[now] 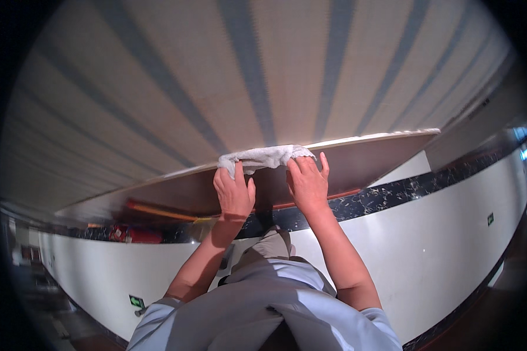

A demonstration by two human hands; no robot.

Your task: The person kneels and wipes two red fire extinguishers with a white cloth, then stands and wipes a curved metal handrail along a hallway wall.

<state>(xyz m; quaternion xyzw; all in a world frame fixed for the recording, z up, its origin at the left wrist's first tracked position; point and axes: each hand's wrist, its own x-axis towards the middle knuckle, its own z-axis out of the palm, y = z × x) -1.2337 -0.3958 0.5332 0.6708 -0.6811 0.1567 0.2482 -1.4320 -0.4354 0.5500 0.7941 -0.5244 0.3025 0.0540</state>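
Note:
A crumpled white cloth [263,158] lies stretched along a narrow pale ledge [360,139] at the foot of a tall striped surface. My left hand [233,193] grips the cloth's left end, its index finger extended against the fabric. At the other end, my right hand [308,182] has its fingertips bent over the cloth, with one outer finger sticking up apart from it. Both forearms reach forward from my body. The fingertips under the fabric are partly hidden.
Above the ledge rises the beige and blue-grey striped surface [290,74]. Beneath it is a dark brown panel [360,162]. Red and yellow objects [158,210] are at the lower left. The glossy white floor [399,245] has a black marbled border [391,193] and green arrow signs [136,301].

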